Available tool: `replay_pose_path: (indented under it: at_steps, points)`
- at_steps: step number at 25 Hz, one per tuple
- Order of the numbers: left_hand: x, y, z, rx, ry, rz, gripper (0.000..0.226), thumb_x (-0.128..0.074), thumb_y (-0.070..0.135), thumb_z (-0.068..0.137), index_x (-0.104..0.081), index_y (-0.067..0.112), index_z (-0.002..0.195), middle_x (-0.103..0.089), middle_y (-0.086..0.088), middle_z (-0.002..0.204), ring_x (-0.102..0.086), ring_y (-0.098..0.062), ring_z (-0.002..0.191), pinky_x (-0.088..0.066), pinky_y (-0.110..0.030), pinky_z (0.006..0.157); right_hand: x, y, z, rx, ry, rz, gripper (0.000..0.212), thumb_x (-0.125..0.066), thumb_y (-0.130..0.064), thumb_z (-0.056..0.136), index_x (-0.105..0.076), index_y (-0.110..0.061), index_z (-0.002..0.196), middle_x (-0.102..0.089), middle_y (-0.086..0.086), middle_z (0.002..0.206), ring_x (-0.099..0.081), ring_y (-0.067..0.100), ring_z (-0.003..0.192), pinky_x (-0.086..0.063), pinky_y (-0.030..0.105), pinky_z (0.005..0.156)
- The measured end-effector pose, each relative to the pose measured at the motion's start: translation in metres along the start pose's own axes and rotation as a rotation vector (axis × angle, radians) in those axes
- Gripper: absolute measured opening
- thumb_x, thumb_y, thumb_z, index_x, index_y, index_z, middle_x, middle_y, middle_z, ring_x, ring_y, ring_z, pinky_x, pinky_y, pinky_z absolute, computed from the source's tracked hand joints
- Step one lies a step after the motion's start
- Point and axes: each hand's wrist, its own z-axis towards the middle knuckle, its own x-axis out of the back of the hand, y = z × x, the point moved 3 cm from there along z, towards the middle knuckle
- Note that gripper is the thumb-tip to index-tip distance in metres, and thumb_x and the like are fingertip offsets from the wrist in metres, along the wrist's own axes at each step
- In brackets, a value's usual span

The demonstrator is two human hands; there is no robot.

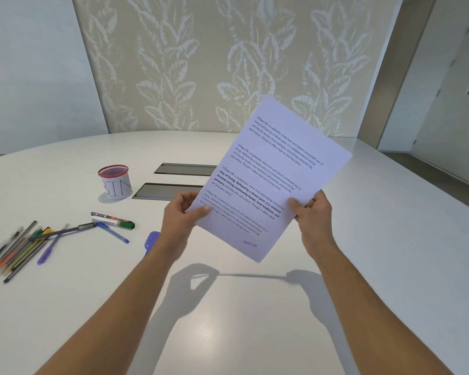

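Holding the printed sheet [268,180] tilted in the air above the table [228,320], your left hand [182,212] pinches its left edge and your right hand [312,215] grips its right edge, so hold it lightly and evenly to avoid creases.

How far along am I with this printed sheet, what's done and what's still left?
Done: the printed sheet bears a RECEIVED mark near its bottom edge. In hand: the left hand and right hand pinch the sheet's side edges, holding it tilted above the table. Left, probably: setting it down. The loose pens lie outside the mesh cup marked BIN.
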Motion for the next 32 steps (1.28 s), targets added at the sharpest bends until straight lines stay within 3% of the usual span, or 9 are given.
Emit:
replay_pose_path:
  at_steps: [4, 7, 10, 13, 17, 21, 25, 28, 32]
  points:
    - [-0.005, 0.04, 0.015, -0.129, -0.11, 0.262, 0.027, -0.078, 0.018, 0.073, -0.065, 0.029, 0.093, -0.074, -0.004, 0.098, -0.069, -0.017, 0.08, -0.056, -0.038, 0.076, -0.013, -0.029, 0.008, 0.109, -0.068, -0.111, 0.038, -0.062, 0.007, 0.087, -0.06, -0.026, 0.105, -0.072, 0.006, 0.108, -0.068, 0.028, 0.102, -0.054, 0.047, 0.091]
    - [-0.013, 0.068, 0.024, -0.194, -0.14, 0.274, 0.027, -0.076, 0.016, 0.073, -0.062, 0.03, 0.092, -0.074, -0.004, 0.098, -0.07, -0.017, 0.079, -0.058, -0.04, 0.075, -0.027, -0.047, 0.011, 0.151, -0.116, -0.154, 0.035, -0.063, 0.005, 0.085, -0.061, -0.027, 0.1, -0.075, 0.003, 0.103, -0.071, 0.025, 0.094, -0.056, 0.046, 0.086]
    - [-0.021, 0.082, 0.03, -0.215, -0.144, 0.237, 0.029, -0.072, 0.013, 0.078, -0.057, 0.022, 0.101, -0.072, -0.004, 0.105, -0.07, -0.023, 0.093, -0.058, -0.04, 0.078, -0.042, -0.055, 0.009, 0.164, -0.148, -0.188, 0.031, -0.062, 0.003, 0.086, -0.059, -0.027, 0.093, -0.077, -0.004, 0.093, -0.071, 0.018, 0.081, -0.058, 0.045, 0.078]
    - [-0.023, 0.084, 0.03, -0.253, -0.074, 0.258, 0.027, -0.068, 0.009, 0.084, -0.054, 0.022, 0.104, -0.069, -0.002, 0.107, -0.069, -0.017, 0.093, -0.058, -0.033, 0.076, -0.053, -0.059, 0.007, 0.185, -0.14, -0.216, 0.029, -0.061, -0.003, 0.085, -0.058, -0.031, 0.092, -0.075, -0.001, 0.097, -0.071, 0.023, 0.087, -0.059, 0.048, 0.077]
    - [-0.016, 0.077, 0.026, -0.292, -0.023, 0.258, 0.03, -0.066, 0.009, 0.083, -0.049, 0.029, 0.099, -0.066, 0.003, 0.102, -0.067, -0.004, 0.084, -0.056, -0.021, 0.068, -0.06, -0.051, 0.005, 0.231, -0.122, -0.244, 0.03, -0.063, -0.006, 0.084, -0.056, -0.033, 0.094, -0.073, -0.003, 0.098, -0.07, 0.017, 0.088, -0.059, 0.042, 0.079]
    - [-0.008, 0.035, 0.007, -0.224, 0.014, 0.274, 0.031, -0.061, 0.011, 0.082, -0.049, 0.031, 0.103, -0.063, -0.003, 0.108, -0.065, -0.013, 0.095, -0.054, -0.033, 0.076, -0.061, -0.008, -0.013, 0.136, -0.159, -0.265, 0.038, -0.061, 0.005, 0.084, -0.061, -0.027, 0.105, -0.071, -0.012, 0.1, -0.068, 0.003, 0.087, -0.055, 0.027, 0.074]
    - [-0.01, 0.036, 0.007, -0.258, 0.026, 0.3, 0.029, -0.058, 0.017, 0.079, -0.047, 0.033, 0.101, -0.062, -0.003, 0.106, -0.063, -0.015, 0.095, -0.051, -0.031, 0.073, -0.065, -0.005, -0.014, 0.121, -0.132, -0.267, 0.04, -0.06, 0.002, 0.084, -0.063, -0.036, 0.099, -0.071, -0.023, 0.092, -0.067, -0.003, 0.083, -0.053, 0.018, 0.067]
    - [-0.009, 0.05, 0.017, -0.31, -0.004, 0.257, 0.033, -0.057, 0.01, 0.081, -0.047, 0.034, 0.101, -0.061, -0.007, 0.108, -0.063, -0.023, 0.097, -0.055, -0.035, 0.076, -0.07, -0.015, -0.006, 0.165, -0.138, -0.199, 0.035, -0.06, -0.007, 0.083, -0.064, -0.035, 0.103, -0.073, -0.015, 0.099, -0.068, 0.002, 0.088, -0.053, 0.015, 0.067]
    - [-0.001, 0.016, 0.004, -0.167, 0.035, 0.305, 0.029, -0.059, 0.006, 0.09, -0.048, 0.023, 0.11, -0.063, 0.007, 0.103, -0.064, -0.012, 0.091, -0.054, -0.022, 0.068, -0.063, 0.024, -0.021, 0.09, -0.121, -0.299, 0.034, -0.06, -0.002, 0.089, -0.06, -0.016, 0.121, -0.07, -0.001, 0.111, -0.067, 0.012, 0.098, -0.051, 0.019, 0.074]
